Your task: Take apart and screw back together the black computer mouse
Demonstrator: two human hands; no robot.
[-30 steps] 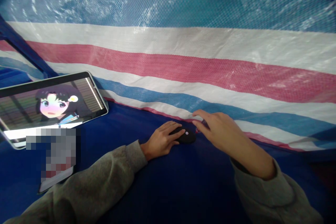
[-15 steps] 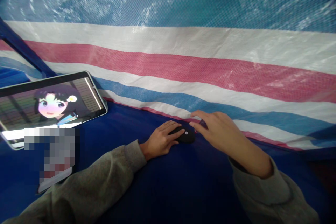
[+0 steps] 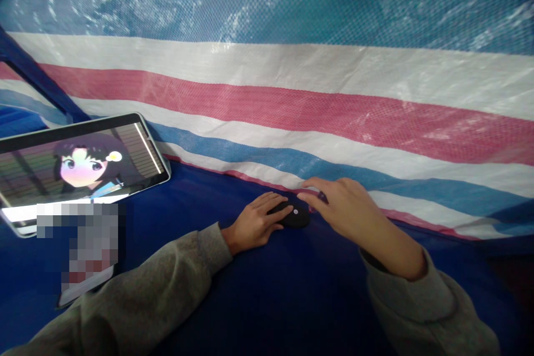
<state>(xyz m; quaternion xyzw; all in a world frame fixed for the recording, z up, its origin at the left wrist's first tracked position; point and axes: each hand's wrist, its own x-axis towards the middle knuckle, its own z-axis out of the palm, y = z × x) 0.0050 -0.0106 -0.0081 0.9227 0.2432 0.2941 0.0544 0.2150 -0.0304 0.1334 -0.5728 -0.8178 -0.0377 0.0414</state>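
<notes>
A black computer mouse (image 3: 300,218) with a small white dot lies on the blue surface. My left hand (image 3: 256,221) is over it, fingers spread across its top and holding it down. Just to the right, my right hand (image 3: 344,206) hovers with curled fingers, thumb and index finger near the mouse's right end. Part of a small dark purple object (image 3: 322,196) shows between those fingers; most of it is hidden and its kind is unclear.
A tablet (image 3: 89,164) in a pale case is propped at the left, an animated picture on its screen. Before it lies a partly blurred flat item (image 3: 85,291). Behind my hands rises a striped plastic sheet (image 3: 267,105); a dark blue strap (image 3: 39,80) slants at the left.
My right hand has shifted very slightly to the left, its thumb closer to the mouse. My left hand and the mouse have stayed in place.
</notes>
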